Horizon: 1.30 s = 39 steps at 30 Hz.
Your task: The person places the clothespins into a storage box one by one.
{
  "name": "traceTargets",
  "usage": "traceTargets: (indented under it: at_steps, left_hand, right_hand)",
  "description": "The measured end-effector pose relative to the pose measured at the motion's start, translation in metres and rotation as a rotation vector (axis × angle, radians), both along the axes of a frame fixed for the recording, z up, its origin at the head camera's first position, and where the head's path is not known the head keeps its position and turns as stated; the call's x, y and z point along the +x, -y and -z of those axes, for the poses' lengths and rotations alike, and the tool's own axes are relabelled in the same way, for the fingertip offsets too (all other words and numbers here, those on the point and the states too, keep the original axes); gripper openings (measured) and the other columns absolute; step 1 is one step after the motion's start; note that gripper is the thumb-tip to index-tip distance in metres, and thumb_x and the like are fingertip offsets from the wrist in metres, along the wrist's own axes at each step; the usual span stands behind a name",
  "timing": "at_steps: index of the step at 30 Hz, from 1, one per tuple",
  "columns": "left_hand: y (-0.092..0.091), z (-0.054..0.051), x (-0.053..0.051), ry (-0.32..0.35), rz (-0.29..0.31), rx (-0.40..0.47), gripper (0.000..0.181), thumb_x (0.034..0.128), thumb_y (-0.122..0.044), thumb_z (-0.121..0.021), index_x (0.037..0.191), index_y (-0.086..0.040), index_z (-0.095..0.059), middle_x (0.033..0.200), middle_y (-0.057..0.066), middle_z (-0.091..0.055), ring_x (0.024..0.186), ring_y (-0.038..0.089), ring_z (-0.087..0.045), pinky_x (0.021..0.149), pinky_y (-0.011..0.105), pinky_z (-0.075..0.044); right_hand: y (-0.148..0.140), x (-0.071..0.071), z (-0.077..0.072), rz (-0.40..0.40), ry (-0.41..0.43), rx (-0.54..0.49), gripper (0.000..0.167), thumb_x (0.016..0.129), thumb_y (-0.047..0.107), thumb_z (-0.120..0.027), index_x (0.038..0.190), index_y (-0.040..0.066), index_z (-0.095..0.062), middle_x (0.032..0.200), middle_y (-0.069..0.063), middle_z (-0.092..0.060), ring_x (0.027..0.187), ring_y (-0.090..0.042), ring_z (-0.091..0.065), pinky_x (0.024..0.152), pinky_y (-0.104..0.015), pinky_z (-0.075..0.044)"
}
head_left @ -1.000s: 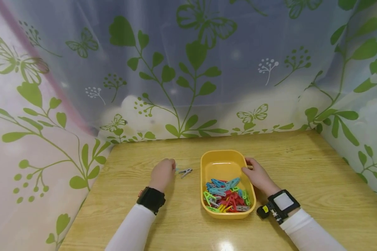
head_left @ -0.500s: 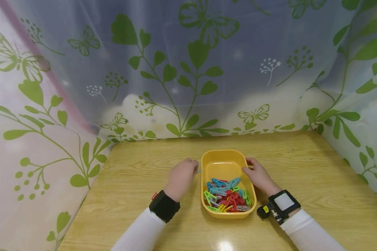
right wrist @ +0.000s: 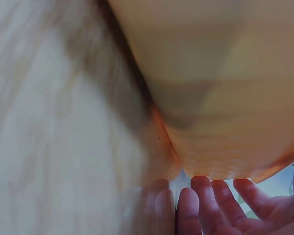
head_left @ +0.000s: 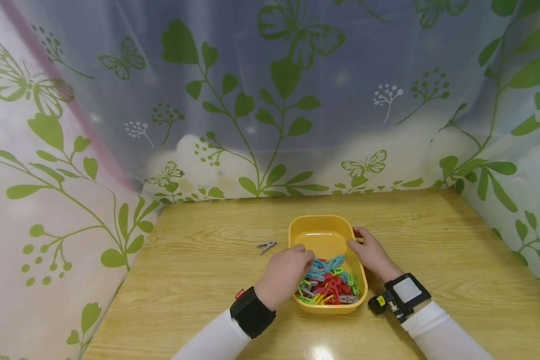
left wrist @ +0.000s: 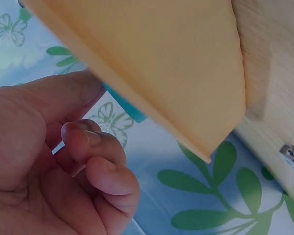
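A yellow plastic basket (head_left: 320, 311) stands on the table with a heap of coloured clothespins (head_left: 330, 282) in its near half. Over its left rim reaches my left hand (head_left: 285, 275). In the left wrist view, a teal clothespin (left wrist: 130, 108) shows at the thumb and index finger, which pinch it; the basket wall hides part of it. My right hand (head_left: 374, 255) holds the basket's right side, thumb at the rim. Its fingers (right wrist: 206, 200) lie against the outer wall in the right wrist view. A grey clothespin (head_left: 266, 246) lies on the table, left of the basket.
The wooden table (head_left: 198, 260) bears the basket. A patterned curtain (head_left: 234, 130) with green leaves and butterflies closes off the back and both sides. Each wrist wears a black strap, and the right one carries a small camera (head_left: 378, 304).
My left hand has lifted a light-blue clothespin from beside the grey one and carried it rightward over the basket's left rim. The right hand and basket stay put.
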<state>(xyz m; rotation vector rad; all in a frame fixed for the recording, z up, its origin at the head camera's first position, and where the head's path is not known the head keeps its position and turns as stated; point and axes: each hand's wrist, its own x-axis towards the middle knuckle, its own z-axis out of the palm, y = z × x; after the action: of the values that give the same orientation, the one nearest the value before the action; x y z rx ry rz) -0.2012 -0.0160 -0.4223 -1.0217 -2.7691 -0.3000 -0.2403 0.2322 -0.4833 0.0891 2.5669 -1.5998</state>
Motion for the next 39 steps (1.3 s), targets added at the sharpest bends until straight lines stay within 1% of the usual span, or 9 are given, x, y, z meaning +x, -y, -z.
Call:
traceTargets:
  at_steps: [6,9,13,20,25,28,32,34,39]
  left_hand:
    - [-0.003,0.009,-0.001,-0.019,0.005,-0.044,0.011,0.0985,-0.016,-0.071,0.088,-0.018,-0.068,0.079,-0.007,-0.054,0.065,0.004,-0.047,0.057,0.016,-0.039]
    - [-0.003,0.012,-0.003,-0.025,0.006,-0.041,0.002,0.0973,-0.019,-0.073,0.096,-0.018,-0.073,0.084,-0.007,-0.059,0.068,0.003,-0.052,0.059,0.016,-0.043]
    - [-0.002,0.015,-0.004,-0.012,0.003,-0.03,0.013,0.0966,-0.022,-0.074,0.108,-0.018,-0.076,0.09,-0.005,-0.064,0.073,0.004,-0.058,0.062,0.017,-0.047]
    - [0.003,0.015,-0.004,0.026,-0.016,-0.009,0.022,0.0965,-0.022,-0.074,0.117,-0.016,-0.074,0.1,-0.002,-0.067,0.081,0.008,-0.064,0.067,0.021,-0.052]
    - [0.008,0.012,-0.007,0.033,-0.028,0.05,0.02,0.0968,-0.019,-0.073,0.115,-0.013,-0.073,0.101,0.0,-0.067,0.082,0.011,-0.065,0.067,0.022,-0.052]
    - [0.014,0.009,-0.013,0.019,-0.068,0.083,0.017,0.097,-0.018,-0.073,0.112,-0.011,-0.072,0.099,0.002,-0.067,0.082,0.014,-0.066,0.066,0.024,-0.052]
    - [0.026,0.009,-0.027,-0.015,-0.152,0.122,0.012,0.0955,-0.014,-0.074,0.106,-0.01,-0.071,0.096,0.004,-0.066,0.081,0.017,-0.066,0.067,0.028,-0.053]
    - [0.034,0.01,-0.035,-0.018,-0.197,0.133,0.011,0.0941,-0.013,-0.075,0.103,-0.008,-0.071,0.093,0.005,-0.065,0.078,0.018,-0.065,0.066,0.03,-0.053]
    - [0.053,0.013,-0.048,0.035,-0.309,0.116,0.013,0.0916,-0.013,-0.078,0.095,-0.005,-0.068,0.086,0.007,-0.063,0.068,0.019,-0.061,0.057,0.031,-0.049]
  right_hand:
    - [0.0,0.0,0.0,0.007,0.007,0.007,0.057,0.11,0.024,-0.043,0.158,-0.002,-0.027,0.158,-0.03,-0.032,0.14,-0.049,-0.043,0.11,-0.057,-0.044]
    - [0.0,-0.001,0.001,0.006,0.003,0.011,0.057,0.11,0.024,-0.043,0.157,-0.003,-0.027,0.158,-0.03,-0.032,0.14,-0.05,-0.043,0.111,-0.058,-0.044]
    - [-0.001,-0.001,0.0,0.005,-0.002,0.01,0.057,0.11,0.024,-0.043,0.157,-0.003,-0.027,0.158,-0.03,-0.032,0.141,-0.05,-0.042,0.111,-0.058,-0.043]
    - [-0.001,-0.001,-0.001,0.007,-0.009,0.001,0.057,0.11,0.023,-0.043,0.158,-0.003,-0.027,0.158,-0.03,-0.032,0.139,-0.049,-0.044,0.111,-0.058,-0.044]
    - [-0.002,-0.001,-0.001,0.008,-0.011,-0.001,0.057,0.11,0.023,-0.043,0.158,-0.003,-0.027,0.158,-0.03,-0.033,0.139,-0.049,-0.045,0.11,-0.057,-0.045]
    - [-0.001,-0.001,-0.002,0.007,-0.016,-0.001,0.056,0.11,0.023,-0.043,0.158,-0.003,-0.027,0.157,-0.03,-0.033,0.138,-0.049,-0.045,0.109,-0.057,-0.045]
    - [0.0,0.0,-0.001,0.004,-0.019,0.0,0.056,0.11,0.022,-0.043,0.157,-0.003,-0.027,0.157,-0.03,-0.033,0.138,-0.048,-0.046,0.109,-0.057,-0.046]
    - [0.0,0.0,0.0,0.003,-0.017,0.001,0.056,0.11,0.022,-0.043,0.157,-0.003,-0.028,0.157,-0.03,-0.033,0.138,-0.048,-0.046,0.11,-0.057,-0.045]
    - [0.0,0.0,0.0,0.003,-0.012,-0.002,0.056,0.11,0.022,-0.043,0.157,-0.003,-0.028,0.157,-0.031,-0.032,0.139,-0.05,-0.044,0.11,-0.058,-0.044]
